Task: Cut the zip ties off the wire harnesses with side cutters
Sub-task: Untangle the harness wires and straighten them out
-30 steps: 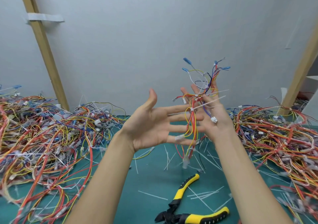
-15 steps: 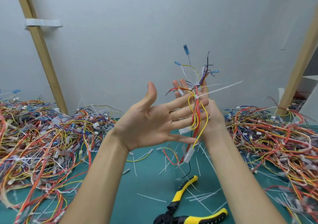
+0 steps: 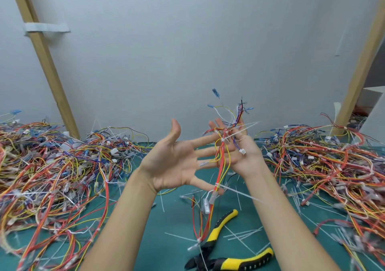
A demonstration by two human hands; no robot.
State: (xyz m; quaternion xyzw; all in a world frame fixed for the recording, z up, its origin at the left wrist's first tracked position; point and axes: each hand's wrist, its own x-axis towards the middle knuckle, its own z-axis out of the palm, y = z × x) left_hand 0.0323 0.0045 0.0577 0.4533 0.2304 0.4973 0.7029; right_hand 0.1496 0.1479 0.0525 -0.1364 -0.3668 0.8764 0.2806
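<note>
Up front in the head view, both bare arms are raised over the green surface. The left hand shows its palm, thumb up, and its fingers are straight and spread, pointing right and reaching the wire harness. The right hand stands just beyond, palm also showing, its fingers pointing up among the wires; whether any of them pinches the harness I cannot tell. The harness, a bundle of red, orange and yellow wires, hangs upright between the two hands, blue terminals fanned out above them and its lower end trailing down to the surface. One white zip tie binds it near the right fingers, its tail slanting up to the right; a second zip tie binds it beside the left little finger, tail running right. The side cutters, with yellow and black handles, lie on the surface below the hands, handles apart, touched by neither hand. Cut tie pieces lie scattered around them. Large tangles of harnesses sit at the left and the right, against a grey wall with two leaning wooden posts.
</note>
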